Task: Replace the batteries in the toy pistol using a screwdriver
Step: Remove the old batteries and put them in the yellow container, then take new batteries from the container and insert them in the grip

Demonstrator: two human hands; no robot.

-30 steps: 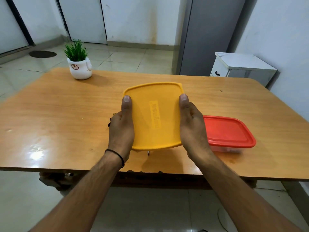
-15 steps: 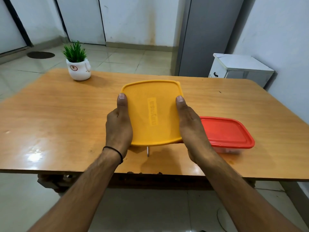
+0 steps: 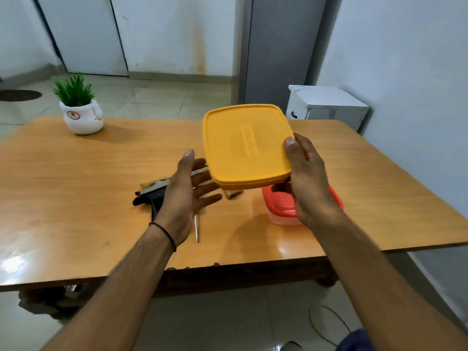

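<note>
Wood table [image 3: 76,186], black-gold toy pistol [image 3: 152,188], L hand [image 3: 187,196] spread, R hand [image 3: 309,183] gripping yellow lid [image 3: 243,145]

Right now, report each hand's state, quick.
Left hand: open, fingers spread, holding nothing.
Right hand: grips the yellow container by its right edge.
</note>
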